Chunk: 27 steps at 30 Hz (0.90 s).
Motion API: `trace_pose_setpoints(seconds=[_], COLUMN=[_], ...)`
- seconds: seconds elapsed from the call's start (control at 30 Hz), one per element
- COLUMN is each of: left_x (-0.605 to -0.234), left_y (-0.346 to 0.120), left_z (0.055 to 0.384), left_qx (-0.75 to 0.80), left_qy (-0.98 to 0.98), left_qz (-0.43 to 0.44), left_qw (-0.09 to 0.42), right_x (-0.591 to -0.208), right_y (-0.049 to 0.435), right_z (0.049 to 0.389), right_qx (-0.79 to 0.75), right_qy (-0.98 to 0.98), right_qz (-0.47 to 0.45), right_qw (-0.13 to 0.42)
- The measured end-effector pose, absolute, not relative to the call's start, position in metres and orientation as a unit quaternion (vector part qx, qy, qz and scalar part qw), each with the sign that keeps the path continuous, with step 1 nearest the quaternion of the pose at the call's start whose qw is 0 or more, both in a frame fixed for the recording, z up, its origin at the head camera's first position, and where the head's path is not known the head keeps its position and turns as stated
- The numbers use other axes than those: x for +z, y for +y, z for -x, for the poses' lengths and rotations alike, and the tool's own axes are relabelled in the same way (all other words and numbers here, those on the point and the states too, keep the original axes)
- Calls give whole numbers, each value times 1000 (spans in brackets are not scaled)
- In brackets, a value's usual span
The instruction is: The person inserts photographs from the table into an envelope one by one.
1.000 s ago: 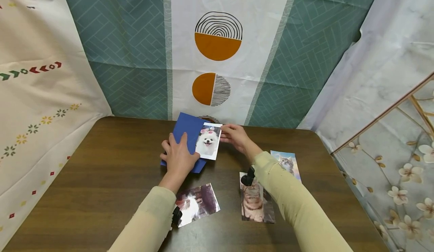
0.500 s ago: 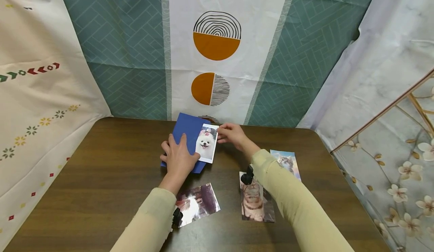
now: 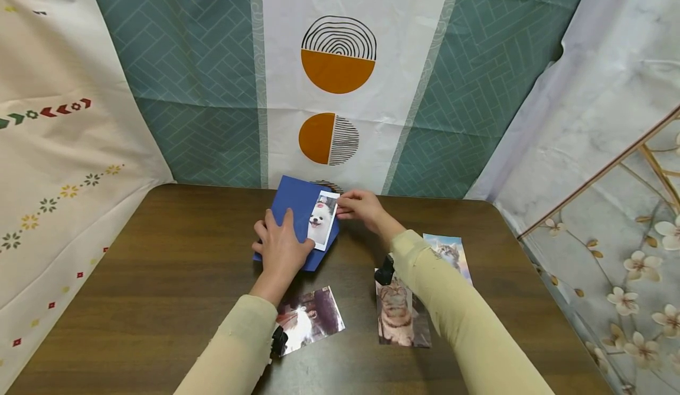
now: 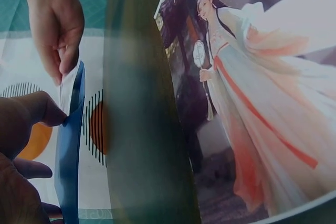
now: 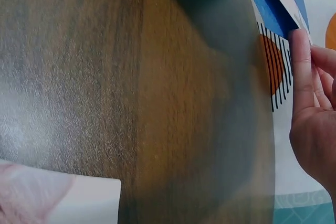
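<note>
A blue envelope (image 3: 297, 203) is gripped by my left hand (image 3: 281, 244), with its fingers spread over the face and its thumb at the mouth. In the left wrist view the envelope (image 4: 68, 156) shows nearly edge-on, with curtain visible below it. A white-bordered photo of a fluffy white dog (image 3: 321, 222) sits partly inside the envelope, its left part hidden. My right hand (image 3: 363, 209) pinches the photo's outer edge. The right wrist view shows that hand's fingertips (image 5: 301, 38) on the photo's white edge.
On the brown wooden table (image 3: 175, 277) lies a glossy photo of a robed figure (image 3: 313, 318). An orange cat photo (image 3: 395, 321) overlaps a darker picture under my right forearm. A kitten photo (image 3: 448, 253) lies further right. A patterned curtain (image 3: 212, 88) hangs behind the table.
My right hand has moved slightly left, and the dog photo has slid further into the envelope. More blue shows below and right of the photo. My left hand stays nearly still.
</note>
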State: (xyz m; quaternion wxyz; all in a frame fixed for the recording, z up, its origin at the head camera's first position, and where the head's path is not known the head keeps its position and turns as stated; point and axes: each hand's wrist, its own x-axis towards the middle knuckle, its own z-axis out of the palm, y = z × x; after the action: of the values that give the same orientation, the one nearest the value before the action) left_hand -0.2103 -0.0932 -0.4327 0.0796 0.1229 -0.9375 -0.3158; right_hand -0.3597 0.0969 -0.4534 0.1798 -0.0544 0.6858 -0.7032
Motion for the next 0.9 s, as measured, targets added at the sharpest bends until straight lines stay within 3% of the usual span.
trace_pose_setpoints(seconds=[0.9], left_x=[-435], left_y=[-96], left_z=[211], left_qx=[-304], left_qy=[-943], left_qz=[-107], left_qw=[81], right_x=[-454], right_y=[88], right_z=[360], right_qx=[-724], right_qy=[667], right_qz=[63], right_qw=[164])
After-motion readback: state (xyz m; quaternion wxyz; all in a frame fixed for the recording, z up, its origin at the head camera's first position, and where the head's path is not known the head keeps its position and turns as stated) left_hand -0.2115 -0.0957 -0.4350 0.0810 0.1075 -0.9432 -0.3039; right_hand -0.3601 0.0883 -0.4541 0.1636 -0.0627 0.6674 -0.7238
